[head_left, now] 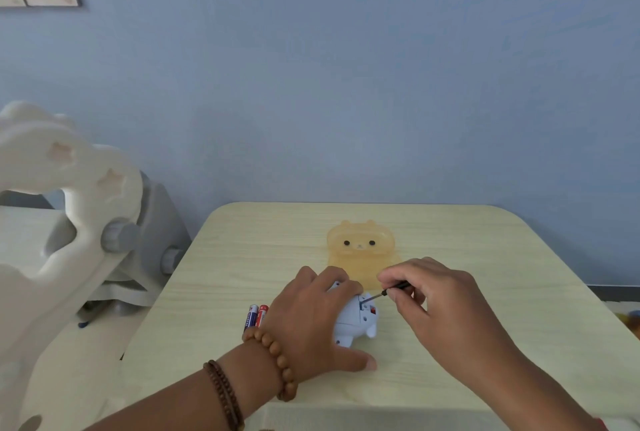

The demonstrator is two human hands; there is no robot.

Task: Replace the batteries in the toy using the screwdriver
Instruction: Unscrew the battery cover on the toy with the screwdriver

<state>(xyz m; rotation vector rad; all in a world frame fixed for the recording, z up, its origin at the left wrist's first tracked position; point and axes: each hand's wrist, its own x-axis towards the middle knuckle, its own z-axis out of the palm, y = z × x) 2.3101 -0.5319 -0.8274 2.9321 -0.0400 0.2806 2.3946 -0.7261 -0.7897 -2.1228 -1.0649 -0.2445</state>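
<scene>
Pinching screwdriver point(394, 289) in right hand point(440, 306), tip at toy point(356, 321); left hand point(308, 319) grip clasps toy.

White lettering on blue battery point(250, 318) label, too blurred to read.

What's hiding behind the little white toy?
A yellow bear-shaped holder sits behind the toy. The left hand and right hand hide its front edge.

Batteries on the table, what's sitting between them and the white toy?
The left hand, gripping the toy, fills the stretch from the batteries to it, as the head view shows.
</scene>
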